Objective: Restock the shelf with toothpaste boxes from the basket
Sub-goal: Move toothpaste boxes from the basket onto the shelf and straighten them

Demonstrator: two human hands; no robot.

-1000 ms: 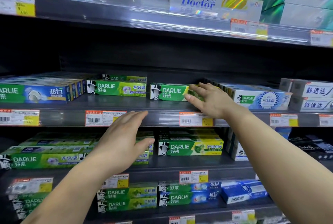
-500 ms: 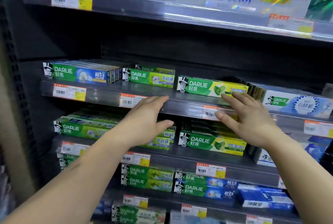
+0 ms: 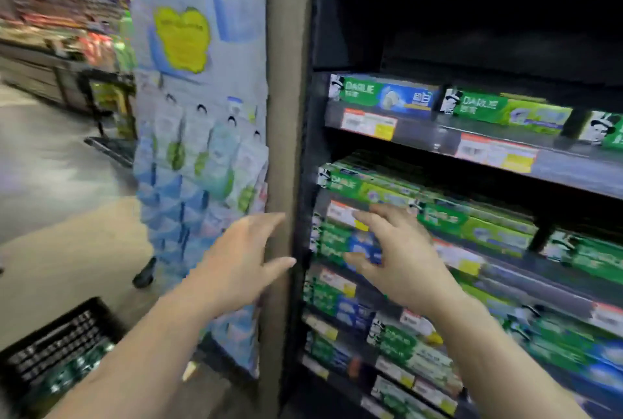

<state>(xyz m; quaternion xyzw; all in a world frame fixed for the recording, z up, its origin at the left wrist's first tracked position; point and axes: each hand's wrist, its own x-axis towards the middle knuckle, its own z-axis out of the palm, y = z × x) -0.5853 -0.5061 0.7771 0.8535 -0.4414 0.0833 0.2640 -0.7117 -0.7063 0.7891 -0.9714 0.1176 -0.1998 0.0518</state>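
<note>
The dark shelf unit fills the right side, its tiers lined with green toothpaste boxes, and a hanging rack of pouches covers its end panel. At lower left on the floor sits the black basket — green boxes show blurred inside it. Both hands are empty with fingers spread loose: the left hand before the end panel, the right hand in front of the lower boxes — contact unclear in the blur.
</note>
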